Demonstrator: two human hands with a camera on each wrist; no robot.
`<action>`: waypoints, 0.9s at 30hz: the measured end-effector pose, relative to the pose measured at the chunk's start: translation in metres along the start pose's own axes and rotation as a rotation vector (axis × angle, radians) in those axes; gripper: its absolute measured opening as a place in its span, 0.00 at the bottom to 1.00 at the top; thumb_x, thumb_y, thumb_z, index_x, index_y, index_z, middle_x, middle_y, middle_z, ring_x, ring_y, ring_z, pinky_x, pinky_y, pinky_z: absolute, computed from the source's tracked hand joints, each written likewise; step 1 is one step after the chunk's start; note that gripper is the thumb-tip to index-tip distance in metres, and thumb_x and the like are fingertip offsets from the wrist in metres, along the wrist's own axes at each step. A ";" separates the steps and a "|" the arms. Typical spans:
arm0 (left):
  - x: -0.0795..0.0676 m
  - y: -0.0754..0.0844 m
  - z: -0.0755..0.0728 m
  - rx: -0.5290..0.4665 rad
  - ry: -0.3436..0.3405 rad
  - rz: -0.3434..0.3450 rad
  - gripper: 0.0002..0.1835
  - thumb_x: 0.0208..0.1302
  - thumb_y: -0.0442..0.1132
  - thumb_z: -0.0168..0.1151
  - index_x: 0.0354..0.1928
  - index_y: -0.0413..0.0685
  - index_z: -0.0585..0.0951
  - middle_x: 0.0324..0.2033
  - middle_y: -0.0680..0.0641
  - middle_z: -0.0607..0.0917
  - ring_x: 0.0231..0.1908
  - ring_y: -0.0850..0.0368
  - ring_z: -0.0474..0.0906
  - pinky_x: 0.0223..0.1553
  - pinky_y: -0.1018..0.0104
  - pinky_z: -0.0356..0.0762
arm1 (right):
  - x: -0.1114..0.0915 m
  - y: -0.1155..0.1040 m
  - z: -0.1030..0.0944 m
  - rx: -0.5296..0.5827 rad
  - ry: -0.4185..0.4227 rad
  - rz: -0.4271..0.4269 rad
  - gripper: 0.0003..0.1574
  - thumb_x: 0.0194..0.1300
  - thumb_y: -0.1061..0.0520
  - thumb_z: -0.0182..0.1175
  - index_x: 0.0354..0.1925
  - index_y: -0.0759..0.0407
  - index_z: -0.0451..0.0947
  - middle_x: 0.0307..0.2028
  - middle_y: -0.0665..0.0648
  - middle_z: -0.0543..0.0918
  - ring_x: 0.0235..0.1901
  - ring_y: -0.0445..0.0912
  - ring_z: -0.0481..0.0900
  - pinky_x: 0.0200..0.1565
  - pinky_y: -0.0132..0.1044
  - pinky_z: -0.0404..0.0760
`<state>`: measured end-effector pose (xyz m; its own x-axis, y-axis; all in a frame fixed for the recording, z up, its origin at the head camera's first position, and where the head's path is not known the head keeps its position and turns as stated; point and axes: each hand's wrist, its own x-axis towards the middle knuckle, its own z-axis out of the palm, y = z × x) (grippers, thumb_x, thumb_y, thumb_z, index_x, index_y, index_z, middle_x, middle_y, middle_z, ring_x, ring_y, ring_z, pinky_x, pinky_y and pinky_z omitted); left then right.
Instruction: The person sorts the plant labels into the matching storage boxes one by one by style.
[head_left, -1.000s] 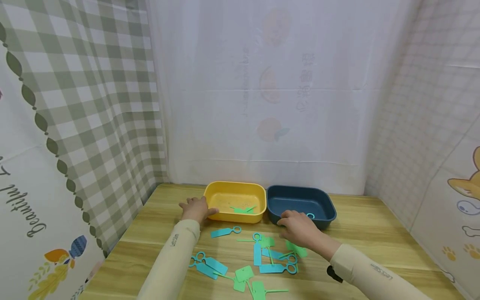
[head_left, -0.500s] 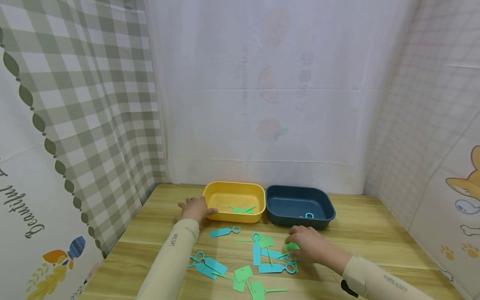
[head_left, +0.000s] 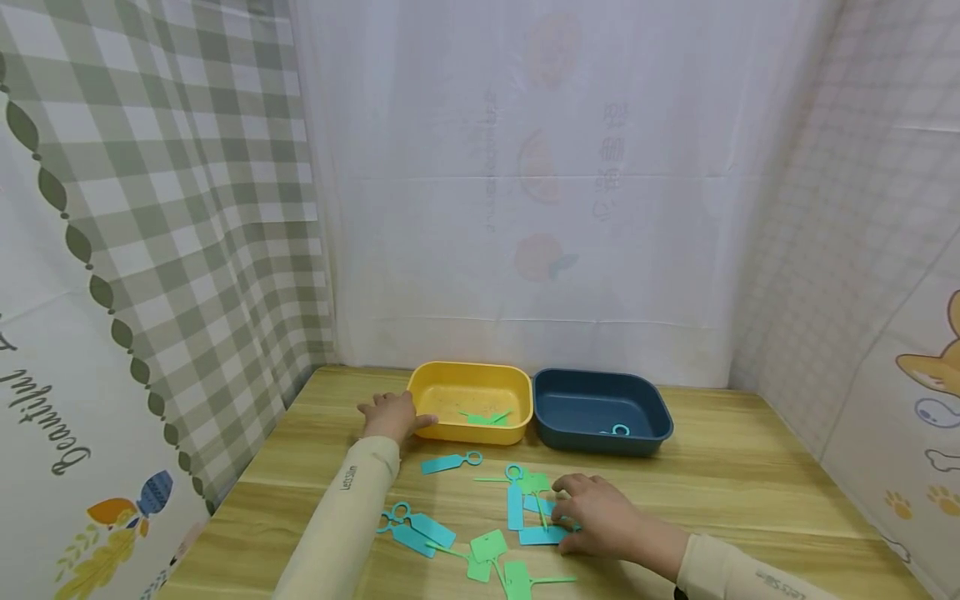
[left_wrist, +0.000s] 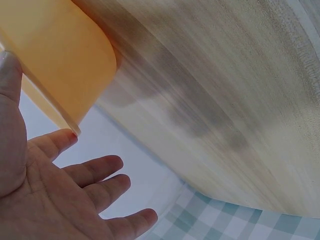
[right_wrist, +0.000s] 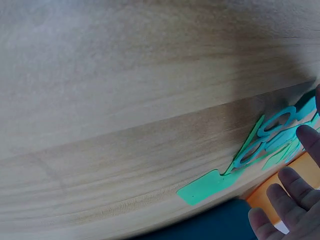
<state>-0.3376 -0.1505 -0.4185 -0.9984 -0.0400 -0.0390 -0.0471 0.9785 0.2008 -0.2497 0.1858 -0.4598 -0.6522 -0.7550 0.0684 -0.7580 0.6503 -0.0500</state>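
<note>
My left hand [head_left: 390, 417] rests at the left end of the yellow bin [head_left: 468, 434], fingers extended. In the left wrist view, the thumb [left_wrist: 9, 77] and index fingertip touch the bin's rim. Spread-fingered, my right hand [head_left: 606, 521] reaches over a cluster of flat plastic tags. There, blue tags with ring ends [head_left: 514, 504] overlap green tags with thin tails [head_left: 534, 482]. The hand covers part of the cluster. In the right wrist view, a green tag [right_wrist: 205, 187] and blue rings lie just beyond the fingertips, and nothing shows in the hand.
A dark blue bin [head_left: 600, 442] stands against the yellow one, with a blue ring [head_left: 620, 430] inside. Green tags [head_left: 487, 419] lie in the yellow bin. Nearer are a single blue tag [head_left: 446, 463], a blue pair [head_left: 420, 533] and several green tags [head_left: 489, 547]. Curtains surround the table.
My right hand has come from the dark blue bin's front edge down toward the near side and left, over the tag cluster. My left hand has stayed at the yellow bin.
</note>
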 end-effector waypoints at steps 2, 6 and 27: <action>0.000 0.000 0.000 0.002 -0.002 -0.001 0.43 0.52 0.67 0.53 0.59 0.38 0.68 0.52 0.26 0.69 0.57 0.27 0.56 0.51 0.29 0.49 | 0.001 0.000 0.001 -0.008 -0.010 0.009 0.17 0.48 0.36 0.64 0.34 0.41 0.81 0.48 0.57 0.74 0.49 0.52 0.70 0.43 0.53 0.71; -0.001 0.002 -0.001 0.005 -0.006 -0.001 0.43 0.53 0.67 0.53 0.60 0.39 0.68 0.53 0.26 0.68 0.57 0.27 0.56 0.51 0.29 0.49 | 0.001 0.000 0.004 -0.029 -0.026 0.005 0.16 0.49 0.37 0.64 0.34 0.42 0.81 0.49 0.57 0.74 0.51 0.52 0.70 0.44 0.54 0.71; -0.002 0.002 -0.003 -0.001 -0.012 0.001 0.43 0.53 0.66 0.53 0.60 0.37 0.68 0.54 0.25 0.67 0.58 0.27 0.55 0.51 0.29 0.48 | 0.005 -0.006 -0.001 -0.023 -0.055 0.008 0.13 0.50 0.42 0.66 0.36 0.41 0.82 0.50 0.55 0.73 0.51 0.52 0.69 0.45 0.53 0.70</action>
<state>-0.3359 -0.1488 -0.4155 -0.9981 -0.0372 -0.0501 -0.0466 0.9783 0.2018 -0.2483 0.1787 -0.4579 -0.6579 -0.7530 0.0136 -0.7530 0.6574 -0.0274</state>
